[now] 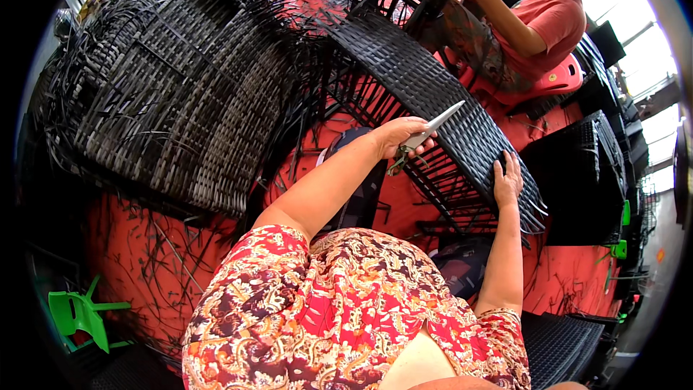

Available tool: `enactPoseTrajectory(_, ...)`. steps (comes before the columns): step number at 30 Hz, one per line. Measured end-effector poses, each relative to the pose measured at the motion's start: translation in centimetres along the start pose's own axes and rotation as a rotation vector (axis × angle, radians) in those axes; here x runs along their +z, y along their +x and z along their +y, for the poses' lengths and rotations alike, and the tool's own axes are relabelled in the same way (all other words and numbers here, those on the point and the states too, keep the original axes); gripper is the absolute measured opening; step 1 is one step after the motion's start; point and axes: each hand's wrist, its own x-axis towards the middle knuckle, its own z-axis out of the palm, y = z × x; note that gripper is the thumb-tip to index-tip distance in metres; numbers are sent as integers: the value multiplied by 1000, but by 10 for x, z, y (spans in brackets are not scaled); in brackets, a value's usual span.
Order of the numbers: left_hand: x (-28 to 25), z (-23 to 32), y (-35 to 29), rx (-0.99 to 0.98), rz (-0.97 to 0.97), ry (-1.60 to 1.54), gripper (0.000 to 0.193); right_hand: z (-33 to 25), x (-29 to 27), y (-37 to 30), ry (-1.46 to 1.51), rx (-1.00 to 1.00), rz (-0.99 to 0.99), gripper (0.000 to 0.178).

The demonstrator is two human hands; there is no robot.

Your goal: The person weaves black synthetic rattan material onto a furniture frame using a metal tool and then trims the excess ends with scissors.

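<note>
My left hand [398, 134] is closed round a pair of scissors [437, 121], whose pale metal blades point up and to the right. The dark greenish handles hang below my fingers. In front of me lies a long, curved piece of black woven wicker furniture [411, 58], with an open frame of dark bars under its woven top. The scissors are over this weave; whether they touch it I cannot tell. My right hand [508, 182] rests with outstretched fingers against the near right end of the weave, beside loose strand ends.
A large grey-black woven piece [180, 94] with trailing strands fills the left. Cut strips litter the red floor [155, 274]. A person in a red shirt [545, 22] sits on a red stool [559, 78] at upper right. A green chair [83, 314] stands at lower left.
</note>
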Motion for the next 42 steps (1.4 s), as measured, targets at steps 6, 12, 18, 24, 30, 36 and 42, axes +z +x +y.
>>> enactPoseTrajectory(6,-2,1,-1,11,-7,-7,21,6,4,2,-8,-4,-3,49)
enactPoseTrajectory(12,-3,1,-3,7,-9,-9,22,12,9,3,-8,-34,19,49)
enactPoseTrajectory(18,-3,2,-4,7,2,9,22,7,6,2,-16,-29,13,49)
enactPoseTrajectory(24,-2,2,-4,-11,17,9,22,6,5,1,9,-11,4,50)
enactPoseTrajectory(30,-3,0,-1,-7,24,29,22,4,5,1,2,0,-4,50)
enactPoseTrajectory(36,-2,1,-2,-10,39,47,22,2,4,1,-7,-6,5,50)
enactPoseTrajectory(42,-2,2,-3,-10,51,58,22,0,4,1,-14,-4,7,50)
